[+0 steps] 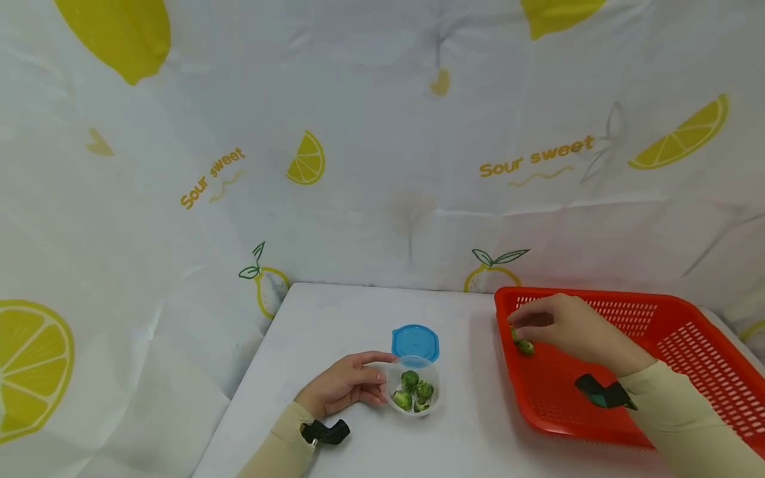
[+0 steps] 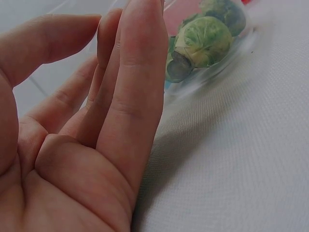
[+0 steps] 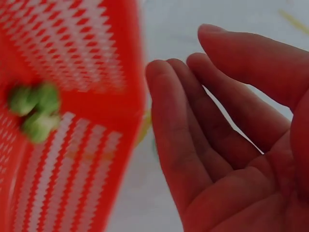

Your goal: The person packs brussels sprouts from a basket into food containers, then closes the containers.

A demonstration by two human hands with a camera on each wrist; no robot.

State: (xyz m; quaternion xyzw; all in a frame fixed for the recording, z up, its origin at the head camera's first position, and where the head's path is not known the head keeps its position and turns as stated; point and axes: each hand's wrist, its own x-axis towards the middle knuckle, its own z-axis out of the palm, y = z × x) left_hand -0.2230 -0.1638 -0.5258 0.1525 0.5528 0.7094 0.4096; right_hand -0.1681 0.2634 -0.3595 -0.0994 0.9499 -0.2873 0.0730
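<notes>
My left hand [image 1: 352, 382] holds the side of a small clear plastic bowl [image 1: 435, 403] on the white table, with the thumb and fingers at its rim. Several green Brussels sprouts [image 1: 410, 380] lie inside the bowl; the left wrist view shows one sprout [image 2: 205, 41] close up through its wall. At the left end of a red plastic basket [image 1: 564, 425], my right hand [image 1: 556, 325] hangs over a few more Brussels sprouts [image 1: 526, 347]. Nothing shows between its loosely extended fingers [image 3: 166, 96] in the right wrist view, where the basketed sprouts [image 3: 36, 111] sit in a corner.
Just behind the bowl lies a blue lid [image 1: 415, 342], partly overlapped by the bowl's rim. The basket has raised, slotted walls and takes up the table's right side. White cloth [image 1: 370, 232] printed with lemons hangs behind and at the left of the table [image 1: 335, 318].
</notes>
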